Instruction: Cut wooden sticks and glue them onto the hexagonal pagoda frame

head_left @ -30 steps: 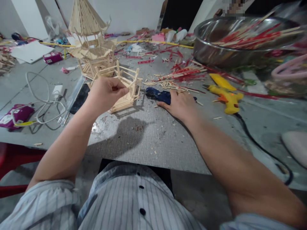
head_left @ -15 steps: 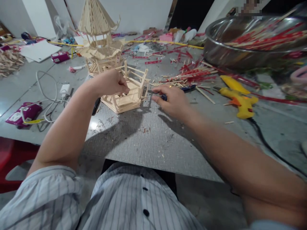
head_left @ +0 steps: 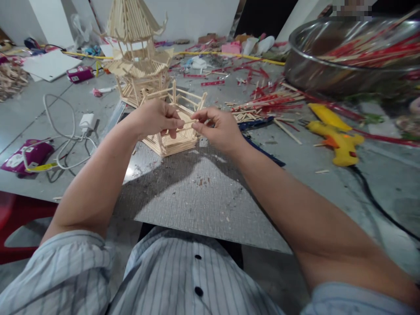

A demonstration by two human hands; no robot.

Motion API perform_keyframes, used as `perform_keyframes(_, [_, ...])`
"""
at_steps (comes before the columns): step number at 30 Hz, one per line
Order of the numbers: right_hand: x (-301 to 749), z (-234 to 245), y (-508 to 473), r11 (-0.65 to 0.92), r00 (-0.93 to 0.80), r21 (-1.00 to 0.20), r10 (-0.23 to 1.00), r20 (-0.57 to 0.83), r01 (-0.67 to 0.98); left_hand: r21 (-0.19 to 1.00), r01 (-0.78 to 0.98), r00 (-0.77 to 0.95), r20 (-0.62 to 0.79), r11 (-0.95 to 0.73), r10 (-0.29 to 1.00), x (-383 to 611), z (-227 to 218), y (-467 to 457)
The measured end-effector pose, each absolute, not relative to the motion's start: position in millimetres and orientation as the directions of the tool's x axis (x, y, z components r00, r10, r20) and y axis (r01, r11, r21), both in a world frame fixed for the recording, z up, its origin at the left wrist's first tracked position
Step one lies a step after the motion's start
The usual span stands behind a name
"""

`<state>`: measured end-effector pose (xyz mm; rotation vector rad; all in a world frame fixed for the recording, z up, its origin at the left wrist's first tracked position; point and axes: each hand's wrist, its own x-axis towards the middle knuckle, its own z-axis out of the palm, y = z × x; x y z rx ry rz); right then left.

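Grey bench (head_left: 213,210) carries the stick frame (head_left: 175,148) back from its near edge, under the left hand (head_left: 155,117), mostly leftward of the right hand (head_left: 222,129); whether either curled hand grips anything, I cannot tell.

The single view looks out from the wearer's head, facing forward and steeply down over the striped shirt (head_left: 160,271) that fills the bottom edge, onto the table (head_left: 197,197), whose front edge slants down to the right. It sits within arm's reach of the work, with the left hand (head_left: 157,120) and right hand (head_left: 219,129) near the middle. Its wide field reaches up to the white wall (head_left: 197,19), and the right border cuts off the metal basin (head_left: 295,61).
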<state>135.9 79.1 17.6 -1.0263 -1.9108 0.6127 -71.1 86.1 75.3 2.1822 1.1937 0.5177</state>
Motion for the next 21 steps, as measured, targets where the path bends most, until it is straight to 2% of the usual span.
perform_keyframes(4, [135.4,14.9,81.3,0.531,-0.314,-0.759,0.844,0.435,0.376,0.648,0.6,0.504,0.147,-0.468,0.851,-74.2,67.7,86.5])
perform_keyframes(12, [133.1,5.2,86.1,0.534,-0.317,-0.804,0.835,0.451,0.262,0.583,0.663,0.439,0.206,-0.47,0.875,-67.6,63.9,74.8])
perform_keyframes(17, [133.2,10.0,83.2,0.586,-0.344,-0.735,0.806,0.482,0.341,0.585,0.645,0.425,0.259,-0.491,0.867,-65.1,62.1,73.7])
perform_keyframes(21, [132.5,14.8,79.0,0.615,-0.36,-0.681,0.787,0.501,0.397,0.598,0.625,0.5,0.187,-0.502,0.846,-71.0,75.2,68.3])
